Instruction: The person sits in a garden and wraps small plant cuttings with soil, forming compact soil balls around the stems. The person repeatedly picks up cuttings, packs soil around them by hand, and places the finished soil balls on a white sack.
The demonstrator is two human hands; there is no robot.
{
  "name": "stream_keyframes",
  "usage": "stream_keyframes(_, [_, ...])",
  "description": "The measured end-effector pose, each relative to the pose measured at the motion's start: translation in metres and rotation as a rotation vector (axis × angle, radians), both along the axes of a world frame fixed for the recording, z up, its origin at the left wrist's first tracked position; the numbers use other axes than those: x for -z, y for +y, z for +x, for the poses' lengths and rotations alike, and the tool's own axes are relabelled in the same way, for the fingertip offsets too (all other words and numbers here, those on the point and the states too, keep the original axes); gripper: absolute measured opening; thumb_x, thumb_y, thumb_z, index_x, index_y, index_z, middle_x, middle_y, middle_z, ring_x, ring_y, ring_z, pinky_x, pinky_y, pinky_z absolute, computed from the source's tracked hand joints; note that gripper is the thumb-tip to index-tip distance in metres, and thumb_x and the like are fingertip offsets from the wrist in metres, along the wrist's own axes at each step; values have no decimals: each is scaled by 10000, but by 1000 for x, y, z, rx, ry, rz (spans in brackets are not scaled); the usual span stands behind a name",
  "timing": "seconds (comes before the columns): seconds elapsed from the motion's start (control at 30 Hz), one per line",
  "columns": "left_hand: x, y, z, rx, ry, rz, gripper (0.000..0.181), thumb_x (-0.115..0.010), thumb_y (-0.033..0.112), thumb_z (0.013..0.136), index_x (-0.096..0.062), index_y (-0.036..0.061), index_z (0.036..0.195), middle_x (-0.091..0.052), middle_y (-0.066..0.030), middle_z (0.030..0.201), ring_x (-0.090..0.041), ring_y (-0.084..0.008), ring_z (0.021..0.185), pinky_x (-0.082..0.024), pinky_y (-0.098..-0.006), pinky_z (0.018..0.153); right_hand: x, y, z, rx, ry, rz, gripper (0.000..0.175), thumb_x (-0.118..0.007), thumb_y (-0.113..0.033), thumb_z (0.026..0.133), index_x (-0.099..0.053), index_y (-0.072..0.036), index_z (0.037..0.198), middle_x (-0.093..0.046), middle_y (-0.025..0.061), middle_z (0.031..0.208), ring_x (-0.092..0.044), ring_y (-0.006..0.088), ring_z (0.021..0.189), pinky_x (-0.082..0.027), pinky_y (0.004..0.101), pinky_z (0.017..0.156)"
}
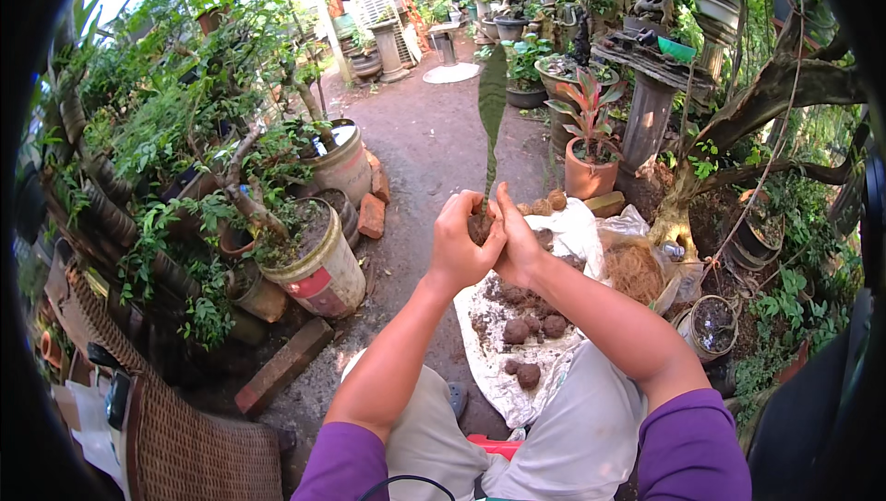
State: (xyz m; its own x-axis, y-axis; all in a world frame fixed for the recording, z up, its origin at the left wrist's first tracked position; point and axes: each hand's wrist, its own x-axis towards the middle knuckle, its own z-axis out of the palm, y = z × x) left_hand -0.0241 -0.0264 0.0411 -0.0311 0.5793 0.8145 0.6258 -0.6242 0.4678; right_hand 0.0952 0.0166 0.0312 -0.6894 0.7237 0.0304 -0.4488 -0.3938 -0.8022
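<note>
My left hand point(460, 241) and my right hand point(519, 241) are cupped together in front of me. Between them is a dark ball of soil point(477, 230), mostly hidden by my fingers. From it a single snake plant leaf point(493, 103) rises upright, narrow at its base and broad higher up. Below my hands a white woven sack point(484, 369) lies spread on the ground. Loose dark soil point(516, 297) is scattered over it. Several rounded soil clumps point(528, 376) rest on the sack near my knees.
Brown fibre point(633, 269) in clear plastic lies right of the sack. Beyond it stands a terracotta pot point(590, 169) with a red-leaved plant. At left are a soil-filled bucket point(325, 272), a brick point(372, 216), a long block point(285, 366) and a wicker chair point(201, 452).
</note>
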Motion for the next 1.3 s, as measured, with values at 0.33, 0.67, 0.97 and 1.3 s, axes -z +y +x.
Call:
stream_keyframes(0.33, [10,-2,-8,-21,-183,-71,320,-746,142,870,-623,3,1132,-664,-150,997,-667,-278,891,-535,-396,802,6,5,2,-77,-312,250,666,-220,-676,1095,-280,-298,1639,-605,16,1321,-601,145,1080,-513,354,850])
stream_keyframes(0.67, [-10,-13,-14,255,-455,-313,157,-701,111,912,-653,-1,1010,-678,-33,904,-611,-97,870,-497,-277,781,13,-12,-2,-103,-153,135,832,-290,-842,964,-440,-256,1535,-463,-24,831,-458,125,752,-401,313,675])
stream_keyframes(0.97, [-2,-5,-14,187,-543,-241,100,-688,94,927,-622,18,924,-651,-8,854,-588,-77,808,-486,-261,741,8,-2,-1,-194,-161,47,825,-319,-849,949,-363,-359,1611,-492,-21,872,-484,136,760,-423,337,704])
stream_keyframes(1.3, [-7,-1,-32,515,-574,-558,291,-627,159,964,-671,-20,1189,-733,-111,1052,-729,-172,927,-608,-329,766,16,15,14,-225,-189,163,810,-420,-810,946,-393,-336,1602,-566,-13,958,-539,110,816,-467,319,751])
